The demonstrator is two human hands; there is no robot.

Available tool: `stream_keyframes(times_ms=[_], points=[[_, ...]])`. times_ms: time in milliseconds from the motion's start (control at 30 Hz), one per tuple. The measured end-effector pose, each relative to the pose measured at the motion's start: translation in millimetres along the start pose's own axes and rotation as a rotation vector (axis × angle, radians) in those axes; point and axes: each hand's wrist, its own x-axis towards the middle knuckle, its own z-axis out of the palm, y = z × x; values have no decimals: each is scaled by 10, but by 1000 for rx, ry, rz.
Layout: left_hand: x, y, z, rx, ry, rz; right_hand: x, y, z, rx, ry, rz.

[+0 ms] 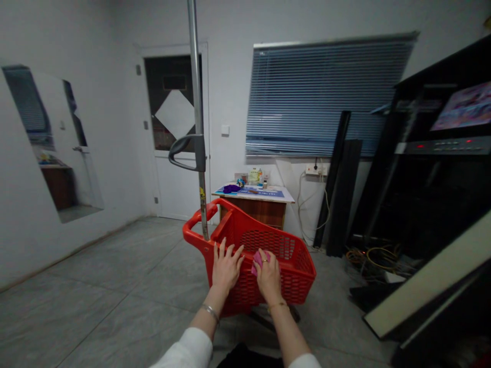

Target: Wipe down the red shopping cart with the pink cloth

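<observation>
A red plastic shopping cart [268, 232] with lattice walls stands in front of me, its handle end to the left. My left hand [227, 268] rests on the cart's near side, fingers spread and nothing in it. To its right, my right hand [269, 276] is closed around a crumpled pink cloth [256, 261], which it presses against the near rim. A metal pole [197, 92] with a grey loop handle [187, 153] rises from the cart's handle end. Its lower tip is hidden behind the cart's near wall.
Behind the cart, a small wooden table [253, 209] bears a purple cloth [231, 189] and several bottles. A black rack [441, 184] with cables [379, 258] at its foot stands right, near a leaning pale board [429, 276]. A mirror [57, 143] hangs left of the white door [172, 184].
</observation>
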Motion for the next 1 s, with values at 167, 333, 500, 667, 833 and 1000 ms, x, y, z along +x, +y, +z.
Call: stream_keyframes(times_ms=[167,333,500,667,833,1000], points=[[12,-113,-7,9,-13,29,-71,422,-195,-1,-26,5],[42,-112,5,9,-16,9,-128,1034,-473,-69,27,130],[61,-60,-10,7,-18,-15,-53,727,-346,-109,39,153],[61,-84,-39,36,-20,-4,110,-92,-21,-75,-102,37],[57,-188,-68,48,-29,28,109,-141,-85,-116,-158,40],[58,-218,-55,28,-22,43,-4,515,-439,-162,-156,79]])
